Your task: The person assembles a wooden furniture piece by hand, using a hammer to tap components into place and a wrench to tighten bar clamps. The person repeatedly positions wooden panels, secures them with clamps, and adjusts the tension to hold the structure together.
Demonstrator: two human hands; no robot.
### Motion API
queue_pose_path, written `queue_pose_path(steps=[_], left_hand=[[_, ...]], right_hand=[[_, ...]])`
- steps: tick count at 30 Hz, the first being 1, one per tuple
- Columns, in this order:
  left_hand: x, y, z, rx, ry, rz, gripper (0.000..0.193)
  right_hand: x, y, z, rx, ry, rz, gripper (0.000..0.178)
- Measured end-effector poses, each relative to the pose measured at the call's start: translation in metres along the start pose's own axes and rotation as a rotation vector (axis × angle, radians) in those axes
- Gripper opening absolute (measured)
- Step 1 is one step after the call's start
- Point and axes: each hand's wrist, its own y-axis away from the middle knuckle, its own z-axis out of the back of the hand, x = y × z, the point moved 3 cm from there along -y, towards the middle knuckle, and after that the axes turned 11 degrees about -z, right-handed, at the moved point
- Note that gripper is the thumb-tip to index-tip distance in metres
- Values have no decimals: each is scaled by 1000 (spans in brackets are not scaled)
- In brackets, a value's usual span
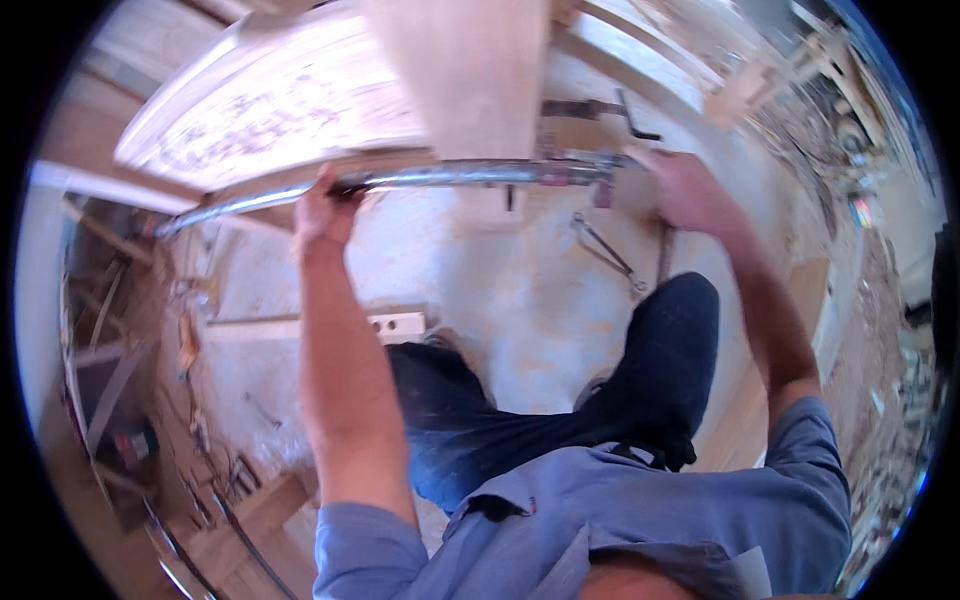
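A long silvery pipe clamp (430, 178) lies crosswise in front of me, along the near side of a wooden frame. My left hand (328, 210) is closed round its pipe, by a dark fitting, left of the middle. At the clamp's right end, beside the reddish jaw pieces (555, 175), my right hand (688, 190) is closed on the screw end; its fingertips are blurred and partly hidden. A wide pale board (460, 75) runs away from me just beyond the pipe. To its left is a carved wooden panel (290, 95). Another clamp with a black crank handle (635, 118) sits beyond my right hand.
A pliers-like metal tool (608, 250) lies on the pale floor near my right knee. A strip with holes (395, 325) lies by my left forearm. Tools and rods (215, 500) clutter the lower left; wood scraps and shavings (875, 330) cover the right side.
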Motion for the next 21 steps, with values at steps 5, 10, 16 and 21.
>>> queue_pose_path(steps=[5,10,16,21], left_hand=[[3,15,-40,97,49,-31,30],[-11,25,-34,108,17,-16,28],[-14,30,-33,103,15,-10,23],[-18,33,-40,114,11,3,26]], right_hand=[[-70,-15,43,118,-718,-141,41],[-110,-8,-38,-216,-1277,-191,33],[-48,9,-55,299,-2000,-305,33],[-89,10,-65,-105,-1712,-719,32]])
